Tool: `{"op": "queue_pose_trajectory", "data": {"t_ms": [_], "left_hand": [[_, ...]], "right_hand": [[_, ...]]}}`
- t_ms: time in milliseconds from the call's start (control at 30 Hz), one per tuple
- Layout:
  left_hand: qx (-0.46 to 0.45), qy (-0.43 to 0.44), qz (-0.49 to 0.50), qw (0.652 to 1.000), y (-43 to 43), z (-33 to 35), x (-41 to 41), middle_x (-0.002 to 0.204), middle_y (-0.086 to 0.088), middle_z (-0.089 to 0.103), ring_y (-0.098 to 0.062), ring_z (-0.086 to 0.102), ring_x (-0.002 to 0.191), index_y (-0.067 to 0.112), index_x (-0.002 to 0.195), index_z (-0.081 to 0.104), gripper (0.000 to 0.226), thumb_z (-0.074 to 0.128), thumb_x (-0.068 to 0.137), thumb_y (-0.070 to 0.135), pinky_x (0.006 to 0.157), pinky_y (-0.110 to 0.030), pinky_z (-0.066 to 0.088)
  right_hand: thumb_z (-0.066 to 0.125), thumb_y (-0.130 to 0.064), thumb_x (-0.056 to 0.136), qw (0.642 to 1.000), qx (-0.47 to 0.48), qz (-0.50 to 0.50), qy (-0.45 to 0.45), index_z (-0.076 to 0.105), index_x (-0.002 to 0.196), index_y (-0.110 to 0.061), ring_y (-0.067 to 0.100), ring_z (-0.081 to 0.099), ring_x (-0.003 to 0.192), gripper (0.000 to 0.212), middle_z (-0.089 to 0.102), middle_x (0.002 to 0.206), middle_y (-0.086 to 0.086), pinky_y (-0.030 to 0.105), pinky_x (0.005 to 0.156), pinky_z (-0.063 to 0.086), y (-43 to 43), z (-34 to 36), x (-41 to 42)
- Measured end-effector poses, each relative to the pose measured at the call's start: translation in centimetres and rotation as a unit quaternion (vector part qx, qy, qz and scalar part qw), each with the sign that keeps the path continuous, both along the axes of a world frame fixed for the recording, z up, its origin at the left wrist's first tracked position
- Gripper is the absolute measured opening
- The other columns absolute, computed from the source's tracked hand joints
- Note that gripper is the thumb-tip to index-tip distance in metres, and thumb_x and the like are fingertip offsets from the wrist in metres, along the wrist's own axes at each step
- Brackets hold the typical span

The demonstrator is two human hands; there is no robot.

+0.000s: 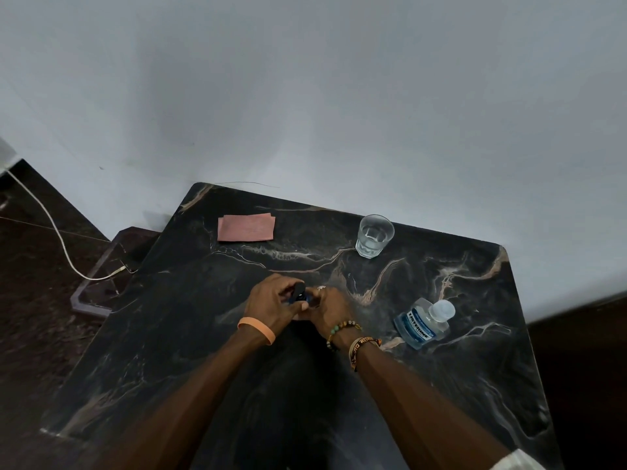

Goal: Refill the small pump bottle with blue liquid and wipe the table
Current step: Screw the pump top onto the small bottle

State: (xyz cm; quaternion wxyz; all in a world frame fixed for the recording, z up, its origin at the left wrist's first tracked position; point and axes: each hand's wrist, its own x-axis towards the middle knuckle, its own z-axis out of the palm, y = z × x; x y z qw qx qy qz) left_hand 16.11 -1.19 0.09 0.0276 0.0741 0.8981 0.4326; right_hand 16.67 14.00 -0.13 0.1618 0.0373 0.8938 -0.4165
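Observation:
Both of my hands meet at the middle of the dark marble table (203, 334) around the small pump bottle (300, 296), of which only a black pump top and a bit of blue show. My left hand (271, 303) has its fingers curled round the black top. My right hand (327, 308) grips the bottle's body, which is mostly hidden. The Listerine bottle (422, 322) with blue liquid and a clear cap stands capped to the right, apart from my hands. A folded pink cloth (246, 227) lies flat at the far left of the table.
A glass of water (374, 236) stands near the table's far edge by the white wall. A white cable (57, 232) runs over the dark floor at the left, toward a low ledge beside the table. The table's right edge is close to the Listerine bottle.

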Motion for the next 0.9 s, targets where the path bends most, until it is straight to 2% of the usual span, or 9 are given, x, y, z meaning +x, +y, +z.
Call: {"op": "queue_pose_trajectory", "data": {"t_ms": [67,167,233,433,567,633,733,833,900], "left_hand": [[0.008,-0.005,0.001,1.0,-0.1,-0.1,0.0,0.097,0.012,0.059,0.002,0.059,0.087,0.026,0.108,0.068,0.048,0.088,0.064,0.025,0.081,-0.017,0.052],[0.003,0.011,0.001,1.0,-0.1,-0.1,-0.1,0.096,0.011,0.059,0.0,0.059,0.087,0.024,0.107,0.069,0.048,0.088,0.063,0.028,0.08,-0.019,0.053],[0.011,0.016,-0.002,1.0,0.0,0.0,-0.2,0.097,0.01,0.062,0.0,0.06,0.088,0.023,0.107,0.07,0.046,0.088,0.064,0.024,0.082,-0.021,0.055],[0.002,0.01,-0.014,1.0,-0.1,0.3,-0.4,0.097,0.01,0.06,-0.004,0.059,0.089,0.024,0.105,0.069,0.046,0.088,0.064,0.03,0.08,-0.023,0.053],[0.021,0.014,-0.01,1.0,0.1,0.3,-0.5,0.099,0.005,0.066,-0.008,0.063,0.092,0.02,0.103,0.072,0.044,0.088,0.063,0.018,0.083,-0.03,0.055],[0.037,0.004,-0.004,0.999,-0.1,0.2,-0.5,0.1,0.005,0.066,-0.006,0.064,0.092,0.02,0.104,0.072,0.046,0.089,0.062,0.017,0.083,-0.026,0.056],[0.02,-0.006,-0.007,1.0,-0.3,0.1,-0.5,0.098,0.009,0.063,-0.001,0.061,0.088,0.024,0.105,0.069,0.048,0.09,0.061,0.029,0.077,-0.016,0.052],[-0.004,-0.004,-0.006,1.0,-0.3,0.2,-0.5,0.094,0.009,0.063,-0.002,0.06,0.085,0.025,0.102,0.069,0.042,0.088,0.064,0.028,0.076,-0.021,0.053],[-0.002,-0.015,-0.006,1.0,-0.2,0.0,-0.6,0.098,0.007,0.064,-0.004,0.061,0.089,0.024,0.106,0.069,0.046,0.088,0.064,0.025,0.078,-0.015,0.05]], "right_hand": [[0.082,-0.027,0.07,1.0,0.011,0.005,0.003,0.071,0.103,-0.028,-0.005,0.054,0.066,0.035,0.061,0.073,-0.018,0.004,0.052,0.036,0.1,-0.1,0.0],[0.084,-0.031,0.067,1.0,0.006,0.008,-0.002,0.072,0.102,-0.027,0.009,0.064,0.077,0.037,0.07,0.083,-0.006,0.023,0.067,0.052,0.2,-0.3,-0.2],[0.084,-0.033,0.065,1.0,0.003,0.0,-0.002,0.073,0.099,-0.025,0.013,0.065,0.079,0.036,0.07,0.083,-0.004,0.029,0.069,0.053,0.2,-0.4,-0.3],[0.083,-0.039,0.065,0.999,0.031,0.013,0.013,0.07,0.087,-0.034,0.007,0.06,0.071,0.026,0.064,0.075,-0.013,0.021,0.06,0.044,0.3,-0.7,-0.3],[0.085,-0.038,0.06,1.0,0.004,-0.012,0.011,0.067,0.076,-0.039,-0.004,0.055,0.061,0.024,0.059,0.062,-0.018,0.013,0.053,0.036,0.2,-0.9,-0.4],[0.085,-0.041,0.06,1.0,0.012,-0.015,0.019,0.069,0.085,-0.036,-0.007,0.052,0.06,0.03,0.055,0.061,-0.021,0.01,0.051,0.033,0.2,-0.9,-0.4],[0.082,-0.045,0.062,0.999,0.031,-0.005,0.044,0.069,0.105,-0.031,-0.006,0.053,0.066,0.047,0.06,0.071,-0.02,0.007,0.054,0.035,0.3,-1.3,-0.1],[0.079,-0.047,0.065,0.999,0.029,-0.006,0.043,0.068,0.106,-0.03,-0.003,0.052,0.069,0.045,0.056,0.072,-0.022,0.01,0.057,0.038,0.3,-1.4,-0.1],[0.078,-0.047,0.067,0.999,0.032,-0.01,0.04,0.067,0.102,-0.03,-0.003,0.053,0.069,0.041,0.054,0.07,-0.022,0.013,0.058,0.041,0.3,-1.6,-0.2]]}}
